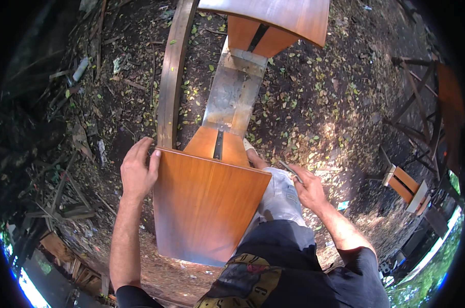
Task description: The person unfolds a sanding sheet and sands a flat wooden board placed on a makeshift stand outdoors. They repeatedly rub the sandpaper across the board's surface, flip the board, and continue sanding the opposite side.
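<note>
In front of me is a varnished orange-brown wooden panel (206,205), its wide face turned up toward me. My left hand (139,169) grips the panel's far left corner, thumb along the edge. A slim, stick-like tool (289,168) sits in the closed fingers of my right hand (308,189), to the right of the panel; its exact kind cannot be made out. Beyond the panel, matching wooden pieces (200,142) with a dark metal strip (218,143) between them adjoin a worn, grey-stained board (232,92).
A second varnished panel (278,15) stands at the far end of the board. A long timber beam (171,72) runs along its left. Leaf-strewn ground (314,102) surrounds everything. Scrap wood (68,190) lies left; a small wooden piece of furniture (404,184) is at right.
</note>
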A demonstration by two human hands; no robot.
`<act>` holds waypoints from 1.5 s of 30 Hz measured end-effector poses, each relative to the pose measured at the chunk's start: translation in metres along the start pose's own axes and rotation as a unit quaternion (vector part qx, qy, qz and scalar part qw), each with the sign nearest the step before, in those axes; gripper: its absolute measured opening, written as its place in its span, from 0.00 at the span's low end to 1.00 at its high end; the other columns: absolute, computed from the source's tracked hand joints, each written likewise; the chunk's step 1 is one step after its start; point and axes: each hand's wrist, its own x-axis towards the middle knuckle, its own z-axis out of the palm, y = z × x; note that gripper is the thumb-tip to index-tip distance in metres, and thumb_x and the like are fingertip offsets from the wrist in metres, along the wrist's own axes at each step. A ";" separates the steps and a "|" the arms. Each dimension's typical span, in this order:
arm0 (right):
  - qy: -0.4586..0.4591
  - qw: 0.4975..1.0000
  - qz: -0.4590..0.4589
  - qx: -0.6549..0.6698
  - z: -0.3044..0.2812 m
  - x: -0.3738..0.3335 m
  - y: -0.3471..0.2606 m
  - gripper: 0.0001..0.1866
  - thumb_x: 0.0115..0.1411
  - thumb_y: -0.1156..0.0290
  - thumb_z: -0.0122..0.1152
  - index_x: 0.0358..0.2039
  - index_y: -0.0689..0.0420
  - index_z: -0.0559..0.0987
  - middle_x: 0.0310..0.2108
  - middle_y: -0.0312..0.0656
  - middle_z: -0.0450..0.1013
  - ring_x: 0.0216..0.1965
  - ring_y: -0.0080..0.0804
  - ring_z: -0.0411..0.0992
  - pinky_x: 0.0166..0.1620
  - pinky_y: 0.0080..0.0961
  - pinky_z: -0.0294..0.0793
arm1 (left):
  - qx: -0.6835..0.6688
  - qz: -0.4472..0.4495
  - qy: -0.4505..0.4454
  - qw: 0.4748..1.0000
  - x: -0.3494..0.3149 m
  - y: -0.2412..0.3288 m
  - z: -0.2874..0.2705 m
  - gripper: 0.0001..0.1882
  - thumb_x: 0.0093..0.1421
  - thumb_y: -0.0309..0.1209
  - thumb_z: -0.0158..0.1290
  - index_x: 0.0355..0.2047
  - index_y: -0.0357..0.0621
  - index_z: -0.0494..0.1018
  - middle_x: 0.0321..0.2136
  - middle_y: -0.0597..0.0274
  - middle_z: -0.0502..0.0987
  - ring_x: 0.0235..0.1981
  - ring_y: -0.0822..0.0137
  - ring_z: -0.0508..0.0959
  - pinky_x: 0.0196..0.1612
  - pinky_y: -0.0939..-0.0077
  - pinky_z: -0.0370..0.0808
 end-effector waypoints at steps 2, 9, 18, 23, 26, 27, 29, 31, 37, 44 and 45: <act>0.015 0.997 -0.070 0.026 0.005 0.012 -0.028 0.22 0.62 0.77 0.59 0.57 0.61 0.77 0.54 0.53 0.78 0.58 0.52 0.76 0.62 0.42 0.73 | -0.052 -0.101 -0.002 0.993 -0.006 -0.004 0.000 0.21 0.68 0.38 0.55 0.55 0.38 0.77 0.52 0.45 0.81 0.57 0.47 0.79 0.61 0.58 0.74; -0.014 0.964 -0.256 0.065 0.050 0.056 -0.100 0.26 0.56 0.79 0.58 0.57 0.64 0.75 0.54 0.55 0.77 0.57 0.54 0.75 0.62 0.45 0.72 | -0.134 -0.175 -0.062 0.973 -0.043 -0.003 0.010 0.25 0.67 0.40 0.57 0.58 0.38 0.76 0.52 0.43 0.81 0.54 0.49 0.81 0.58 0.59 0.76; -0.032 0.932 -0.341 0.121 0.135 0.137 -0.202 0.28 0.56 0.77 0.55 0.59 0.65 0.74 0.57 0.56 0.75 0.60 0.54 0.73 0.64 0.48 0.70 | -0.154 -0.192 -0.045 0.968 -0.060 -0.003 0.016 0.28 0.65 0.41 0.58 0.60 0.35 0.74 0.53 0.42 0.80 0.55 0.50 0.82 0.58 0.61 0.77; -0.031 0.923 -0.358 0.139 0.164 0.169 -0.240 0.27 0.57 0.75 0.56 0.59 0.63 0.74 0.57 0.54 0.76 0.60 0.52 0.73 0.63 0.47 0.70 | -0.145 -0.177 -0.045 0.972 -0.060 -0.002 0.014 0.27 0.66 0.40 0.58 0.60 0.35 0.74 0.53 0.41 0.80 0.54 0.50 0.82 0.58 0.61 0.77; -0.046 0.925 -0.351 0.135 0.159 0.170 -0.234 0.26 0.57 0.76 0.56 0.58 0.63 0.75 0.56 0.55 0.76 0.59 0.53 0.73 0.62 0.48 0.71 | -0.160 -0.195 -0.055 0.966 -0.056 0.000 0.014 0.27 0.66 0.40 0.58 0.60 0.36 0.74 0.53 0.42 0.80 0.53 0.50 0.82 0.59 0.61 0.76; -0.064 0.931 -0.333 0.131 0.149 0.162 -0.228 0.26 0.57 0.77 0.55 0.59 0.62 0.74 0.56 0.56 0.76 0.59 0.53 0.73 0.62 0.48 0.70 | -0.162 -0.197 -0.056 0.965 -0.057 -0.002 0.013 0.27 0.66 0.40 0.58 0.60 0.36 0.74 0.53 0.42 0.80 0.53 0.50 0.82 0.59 0.61 0.76; -0.087 0.941 -0.307 0.109 0.118 0.140 -0.208 0.27 0.58 0.78 0.54 0.60 0.62 0.74 0.55 0.56 0.76 0.58 0.54 0.73 0.62 0.49 0.70 | -0.152 -0.193 -0.045 0.968 -0.057 -0.004 0.014 0.27 0.66 0.39 0.57 0.60 0.36 0.74 0.54 0.43 0.80 0.54 0.50 0.82 0.59 0.60 0.76; -0.082 0.950 -0.292 0.079 0.083 0.110 -0.172 0.26 0.58 0.78 0.55 0.60 0.61 0.74 0.55 0.56 0.76 0.58 0.54 0.74 0.61 0.49 0.71 | -0.158 -0.184 -0.040 0.969 -0.051 0.000 0.011 0.27 0.66 0.38 0.57 0.61 0.36 0.72 0.56 0.43 0.78 0.57 0.49 0.79 0.61 0.60 0.74; -0.109 0.981 -0.151 -0.061 -0.025 0.005 -0.025 0.27 0.55 0.83 0.54 0.57 0.61 0.76 0.52 0.53 0.78 0.56 0.52 0.76 0.61 0.45 0.73 | -0.019 0.023 0.005 1.000 -0.021 0.013 0.003 0.25 0.66 0.36 0.56 0.61 0.38 0.72 0.62 0.44 0.73 0.65 0.45 0.70 0.68 0.53 0.66; -0.123 0.941 0.134 -0.285 -0.095 -0.100 0.134 0.26 0.58 0.75 0.56 0.59 0.61 0.75 0.48 0.60 0.78 0.51 0.56 0.77 0.56 0.47 0.76 | 0.042 0.162 -0.118 0.979 -0.013 0.069 0.043 0.26 0.68 0.44 0.54 0.58 0.35 0.74 0.59 0.44 0.77 0.64 0.48 0.72 0.72 0.50 0.59; -0.127 0.923 0.212 -0.296 -0.092 -0.108 0.148 0.25 0.59 0.75 0.56 0.59 0.61 0.75 0.47 0.60 0.78 0.50 0.56 0.77 0.54 0.47 0.77 | 0.033 0.185 -0.131 0.973 -0.016 0.084 0.050 0.27 0.68 0.44 0.53 0.58 0.33 0.74 0.58 0.43 0.77 0.64 0.47 0.73 0.72 0.50 0.60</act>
